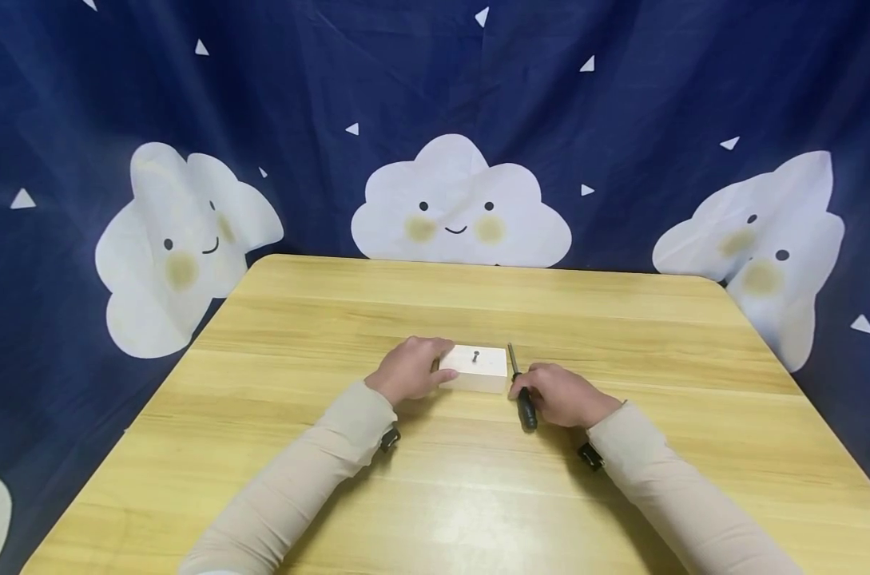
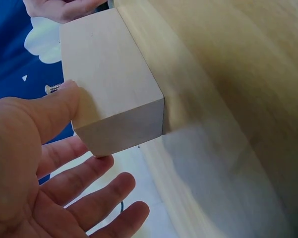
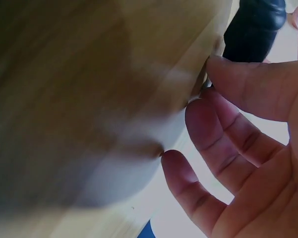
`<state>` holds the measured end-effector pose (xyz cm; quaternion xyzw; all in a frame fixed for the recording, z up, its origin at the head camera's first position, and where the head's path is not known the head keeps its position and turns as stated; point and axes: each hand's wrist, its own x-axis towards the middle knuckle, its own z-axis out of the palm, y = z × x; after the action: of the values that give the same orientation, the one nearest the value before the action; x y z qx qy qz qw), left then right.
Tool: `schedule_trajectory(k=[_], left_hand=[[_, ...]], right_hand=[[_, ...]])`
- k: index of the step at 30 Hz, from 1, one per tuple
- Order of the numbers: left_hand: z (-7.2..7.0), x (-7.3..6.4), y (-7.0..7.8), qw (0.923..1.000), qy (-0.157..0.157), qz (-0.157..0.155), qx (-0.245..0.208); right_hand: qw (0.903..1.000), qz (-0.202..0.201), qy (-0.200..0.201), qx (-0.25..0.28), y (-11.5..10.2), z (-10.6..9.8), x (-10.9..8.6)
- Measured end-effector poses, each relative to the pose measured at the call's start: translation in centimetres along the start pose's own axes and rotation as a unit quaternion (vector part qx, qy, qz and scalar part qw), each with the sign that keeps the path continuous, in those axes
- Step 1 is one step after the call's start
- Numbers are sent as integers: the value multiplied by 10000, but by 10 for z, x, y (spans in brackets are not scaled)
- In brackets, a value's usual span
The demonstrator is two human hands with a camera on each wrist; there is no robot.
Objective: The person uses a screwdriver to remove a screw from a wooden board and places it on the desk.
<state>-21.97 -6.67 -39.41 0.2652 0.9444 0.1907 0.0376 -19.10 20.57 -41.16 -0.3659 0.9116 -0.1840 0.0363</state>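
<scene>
A pale wooden block lies on the table with a screw standing up from its top face. My left hand holds the block's left end, thumb on the near side and fingertips at the far side; the left wrist view shows the other fingers spread loosely. Just right of the block, a screwdriver with a black handle lies with its metal shaft pointing away from me. My right hand pinches the screwdriver between thumb and fingers, where handle and shaft meet. In the right wrist view its handle appears beside the thumb.
The light wood table extends on all sides of the hands. Behind its far edge hangs a dark blue curtain with white smiling clouds and small triangles.
</scene>
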Motion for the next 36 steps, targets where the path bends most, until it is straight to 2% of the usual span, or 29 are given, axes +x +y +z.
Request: schedule_trajectory(k=[7,13,18,21,24,30,36], left_hand=[[-1,0,0,9999,-59,-75,-39],[1,-1,-1,9997,-79,-121,-178],[1,-1,0,9997,-43,-18,-224],[1,-1,0,9997,-41,61,-238],[-1,-1,1,9997,-62,84,-236],[-2,1,2,9995,-151,-29,-260],[-3,4,4,9990,-304,-246,-220]], right_hand=[[9995,-228,142,141,1,0,-1],[9992,-221,138,299,4,-3,-2],[9986,-261,353,287,7,-7,-5],[9961,-422,724,289,9,-9,-6],[9899,-597,1261,259,11,-11,-5],[9692,-567,2396,83,15,-12,-1],[9502,-506,3070,174,15,-11,5]])
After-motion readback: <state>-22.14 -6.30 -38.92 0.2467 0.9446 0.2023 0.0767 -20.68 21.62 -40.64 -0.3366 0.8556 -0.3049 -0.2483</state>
